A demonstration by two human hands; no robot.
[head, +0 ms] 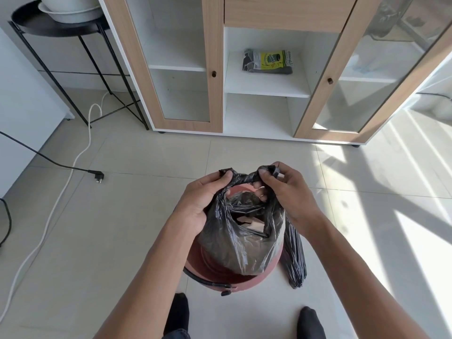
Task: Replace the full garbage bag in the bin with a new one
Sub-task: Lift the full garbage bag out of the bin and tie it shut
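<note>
Curled round one twisted top corner of the black garbage bag (234, 245), the left hand (204, 200) holds it close to the right hand (288, 192), which pinches the other corner above the bag's mouth. The full bag sits in the reddish bin (247, 283) on the tiled floor (146, 216), near the feet. Far ahead, a pack of new bags (267, 61) lies on a cabinet (212, 33) shelf. A black plug (99, 176) lies to the left.

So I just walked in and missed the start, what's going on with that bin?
A person stands over a red bin, closing the full black garbage bag in it. The left hand and right hand each grip a bunched end of its mouth, close together. The bag is not yet lifted out; what looks like a pack of bags lies on a cabinet shelf.
</note>
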